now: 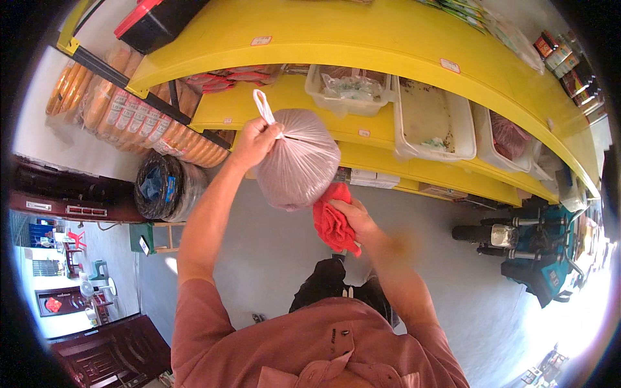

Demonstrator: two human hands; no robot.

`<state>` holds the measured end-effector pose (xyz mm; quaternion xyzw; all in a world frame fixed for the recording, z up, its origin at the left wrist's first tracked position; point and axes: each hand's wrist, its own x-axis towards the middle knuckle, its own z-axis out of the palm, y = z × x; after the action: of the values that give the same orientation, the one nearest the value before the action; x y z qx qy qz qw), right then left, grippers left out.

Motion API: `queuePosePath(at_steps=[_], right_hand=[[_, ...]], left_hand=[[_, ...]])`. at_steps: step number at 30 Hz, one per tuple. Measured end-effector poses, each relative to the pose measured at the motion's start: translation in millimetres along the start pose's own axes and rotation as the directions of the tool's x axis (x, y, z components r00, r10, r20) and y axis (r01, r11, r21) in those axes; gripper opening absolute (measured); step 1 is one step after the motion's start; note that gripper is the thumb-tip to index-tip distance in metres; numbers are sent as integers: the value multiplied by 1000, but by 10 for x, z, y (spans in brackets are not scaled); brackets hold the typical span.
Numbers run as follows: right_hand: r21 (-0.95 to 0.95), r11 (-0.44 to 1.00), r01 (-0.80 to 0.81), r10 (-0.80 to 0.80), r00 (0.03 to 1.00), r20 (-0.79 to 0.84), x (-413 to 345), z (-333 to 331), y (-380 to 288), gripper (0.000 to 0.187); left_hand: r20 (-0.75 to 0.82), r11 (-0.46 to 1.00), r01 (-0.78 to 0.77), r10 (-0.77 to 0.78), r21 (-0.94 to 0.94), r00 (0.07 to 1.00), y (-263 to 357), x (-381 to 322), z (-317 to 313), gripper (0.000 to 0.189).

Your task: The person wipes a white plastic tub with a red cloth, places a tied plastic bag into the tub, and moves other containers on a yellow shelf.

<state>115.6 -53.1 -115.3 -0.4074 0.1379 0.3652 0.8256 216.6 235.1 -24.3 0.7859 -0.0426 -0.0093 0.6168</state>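
Note:
A full, rounded plastic bag, pale and tied at its neck, hangs in front of the yellow shelves. My left hand grips it by the knotted neck, with a handle loop standing up above the fingers. Below and to the right of the bag, my right hand holds a crumpled red cloth, whose upper edge meets or overlaps the bag's lower right side. What fills the bag cannot be told through the plastic.
Yellow metal shelving spans the top. White plastic bins stand on a lower shelf, one with small dark bits inside. Packed long goods hang at the left above a wrapped black roll. A teal motorbike stands at right.

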Motion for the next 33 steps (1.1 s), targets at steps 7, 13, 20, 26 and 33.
queuePosePath(at_steps=[7,13,20,26,33], right_hand=[[-282,957,64,-40,995,90,912,500,-238,26],[-440,888,133,-117,991,65,1859,662,-264,57],[-526,833,170,-161,985,64,2307,443,37,34],[-358,925,126,-71,984,163,1281,294,-545,37],[-588,780,215,-199,976,92,225,-373,-899,48]], left_hand=[[-92,982,47,-31,183,995,-9,649,-481,23],[-72,793,-181,272,582,960,-228,1341,-762,24],[-142,556,-179,485,811,863,-630,1573,-736,23],[-332,714,42,272,699,903,-845,1539,-587,25],[-371,751,-285,572,596,732,-206,960,629,15]])
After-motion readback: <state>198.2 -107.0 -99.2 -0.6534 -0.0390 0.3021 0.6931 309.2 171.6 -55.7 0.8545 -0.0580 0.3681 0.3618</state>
